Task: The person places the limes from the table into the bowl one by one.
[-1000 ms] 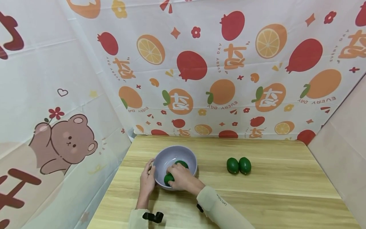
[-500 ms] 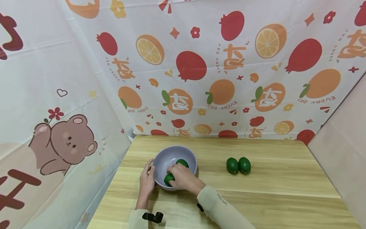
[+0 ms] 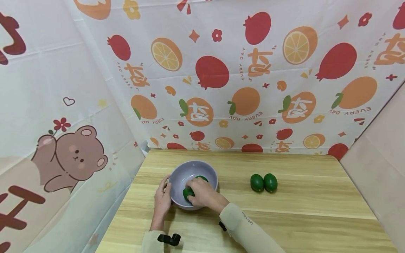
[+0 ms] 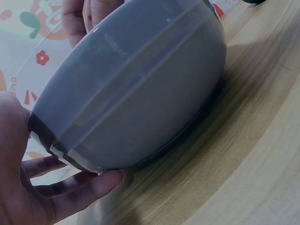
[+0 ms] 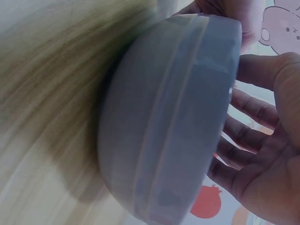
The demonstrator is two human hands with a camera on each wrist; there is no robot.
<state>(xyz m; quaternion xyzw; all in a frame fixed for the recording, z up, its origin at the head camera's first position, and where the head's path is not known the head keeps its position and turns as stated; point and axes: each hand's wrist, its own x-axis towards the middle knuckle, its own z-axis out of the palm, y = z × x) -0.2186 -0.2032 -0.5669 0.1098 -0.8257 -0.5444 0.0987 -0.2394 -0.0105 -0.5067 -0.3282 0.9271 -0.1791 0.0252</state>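
A greyish-purple bowl [image 3: 178,177] stands on the wooden table, left of the middle. My left hand [image 3: 162,197] holds its left side, with the thumb at the rim and the fingers against the outer wall, as the left wrist view also shows. Inside the bowl, my right hand [image 3: 203,192] grips a dark green lime [image 3: 188,193] from above. Another lime [image 3: 202,178] sits behind that hand, partly covered by it. The bowl's wall [image 5: 154,126] hides both limes in the right wrist view, where the fingers reach over the rim.
Two more limes, a left one [image 3: 257,182] and a right one [image 3: 270,182], lie side by side on the table [image 3: 303,207] right of the bowl. A fruit-print cloth [image 3: 234,73] hangs behind the table, and a bear-print cloth [image 3: 104,88] hangs at the left.
My right hand has shifted slightly inward and to the right in the bowl, carrying the gripped lime along. The left hand and the bowl have stayed in place.
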